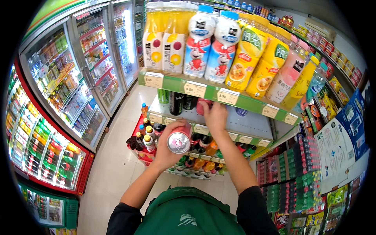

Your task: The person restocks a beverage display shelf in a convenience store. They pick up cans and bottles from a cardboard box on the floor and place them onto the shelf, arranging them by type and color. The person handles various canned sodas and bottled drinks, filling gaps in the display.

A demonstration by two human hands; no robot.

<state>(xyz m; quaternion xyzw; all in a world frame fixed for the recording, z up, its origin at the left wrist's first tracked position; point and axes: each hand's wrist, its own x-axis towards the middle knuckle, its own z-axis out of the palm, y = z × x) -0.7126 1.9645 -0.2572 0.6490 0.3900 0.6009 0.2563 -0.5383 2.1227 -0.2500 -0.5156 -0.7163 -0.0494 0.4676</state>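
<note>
In my left hand (166, 148) is a pinkish-red drink can (179, 140), tilted so its silver top faces me. The fingers wrap round its side, in front of the shelf edge. My right hand (216, 115) reaches onto the middle shelf (250, 124), under the upper one. Its fingers are closed on a second pinkish-red can (203, 106), partly hidden by the hand and the shelf above. Left of that can stand dark cans (177, 103) and a green can (163, 96). A purple-topped can (241, 112) sits farther right on the same shelf.
Bottles in several colours (203, 47) crowd the upper shelf, whose green price rail (213, 93) overhangs my hands. More bottles (149, 141) stand low on the left. Glass-door fridges (70, 74) line the left wall. Stacked shrink-wrapped bottles (291, 168) stand at right.
</note>
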